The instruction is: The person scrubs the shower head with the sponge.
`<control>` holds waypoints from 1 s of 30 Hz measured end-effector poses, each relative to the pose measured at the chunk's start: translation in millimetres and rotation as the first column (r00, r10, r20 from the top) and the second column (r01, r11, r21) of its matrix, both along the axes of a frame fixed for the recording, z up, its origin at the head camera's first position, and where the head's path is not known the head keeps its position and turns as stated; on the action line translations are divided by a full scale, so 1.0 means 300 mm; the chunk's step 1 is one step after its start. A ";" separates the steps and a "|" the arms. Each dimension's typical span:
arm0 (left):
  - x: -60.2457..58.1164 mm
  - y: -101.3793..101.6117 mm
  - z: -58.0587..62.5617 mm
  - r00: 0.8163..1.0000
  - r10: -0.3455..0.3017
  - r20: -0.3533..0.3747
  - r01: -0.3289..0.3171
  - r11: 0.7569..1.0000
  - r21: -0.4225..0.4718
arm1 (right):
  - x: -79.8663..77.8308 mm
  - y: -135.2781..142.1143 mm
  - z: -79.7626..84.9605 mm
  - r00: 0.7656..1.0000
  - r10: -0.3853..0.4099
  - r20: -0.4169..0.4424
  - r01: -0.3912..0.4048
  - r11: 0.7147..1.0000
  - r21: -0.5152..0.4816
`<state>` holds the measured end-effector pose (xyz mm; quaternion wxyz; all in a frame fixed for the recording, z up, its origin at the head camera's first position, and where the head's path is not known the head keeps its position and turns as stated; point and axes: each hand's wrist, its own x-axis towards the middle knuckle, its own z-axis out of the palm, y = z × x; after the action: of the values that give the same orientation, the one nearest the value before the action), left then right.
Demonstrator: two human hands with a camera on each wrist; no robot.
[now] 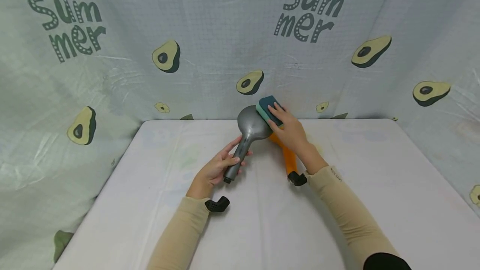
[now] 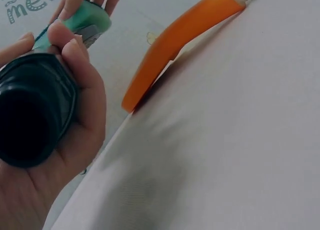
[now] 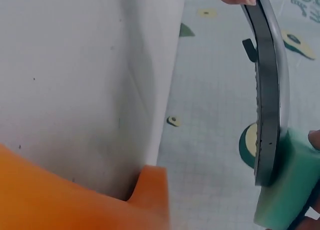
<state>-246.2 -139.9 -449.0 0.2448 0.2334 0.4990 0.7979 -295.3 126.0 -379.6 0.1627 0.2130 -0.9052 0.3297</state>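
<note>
My left hand point(image 1: 219, 166) grips the handle of a grey handheld shower head point(image 1: 252, 125) and holds it tilted above the table. In the left wrist view, the dark hollow end of the handle point(image 2: 25, 125) faces the camera. A two-tone sponge point(image 1: 264, 111), light green with a dark blue-green layer, is in my right hand point(image 1: 290, 130). Its light green side meets the round face's edge, as the right wrist view shows. Behind my right wrist lies an orange long-handled thing point(image 1: 289, 159), partly covered by that hand.
A white cloth covers the table point(image 1: 180, 228). Close behind its far edge hangs a pale curtain point(image 1: 213, 53) printed with avocados and lettering. Black wrist mounts point(image 1: 217, 204) sit at both cuffs.
</note>
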 end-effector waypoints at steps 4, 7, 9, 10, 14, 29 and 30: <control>-0.003 -0.009 -0.001 1.000 -0.017 -0.014 0.017 1.000 -0.007 | 0.009 -0.021 0.003 0.999 0.030 -0.043 -0.027 0.997 0.069; -0.004 -0.011 -0.003 1.000 -0.021 -0.014 0.021 0.999 -0.031 | 0.018 -0.044 0.009 0.984 0.127 -0.121 -0.111 0.986 0.125; -0.003 -0.009 -0.002 1.000 -0.027 -0.015 0.026 0.998 -0.053 | 0.020 -0.056 0.013 0.965 0.201 -0.168 -0.172 0.970 0.172; -0.002 -0.008 -0.002 0.999 -0.030 -0.016 0.029 0.998 -0.062 | 0.020 -0.060 0.016 0.955 0.234 -0.181 -0.200 0.961 0.189; 0.000 -0.001 -0.001 0.999 -0.036 -0.014 0.035 0.997 -0.073 | 0.016 -0.058 0.029 0.956 0.256 -0.144 -0.232 0.959 0.164; 0.012 0.007 0.004 0.998 -0.054 0.014 0.055 0.997 -0.053 | 0.003 -0.044 0.039 0.995 0.083 -0.055 -0.075 0.989 0.125; 0.012 0.006 0.004 0.999 -0.053 0.013 0.053 0.997 -0.056 | 0.007 -0.054 0.037 0.988 0.128 -0.086 -0.113 0.981 0.159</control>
<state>-242.7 -138.2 -447.9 0.2753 0.2348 0.5133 0.7782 -293.1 109.7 -368.5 0.1689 0.2949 -0.9044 0.2578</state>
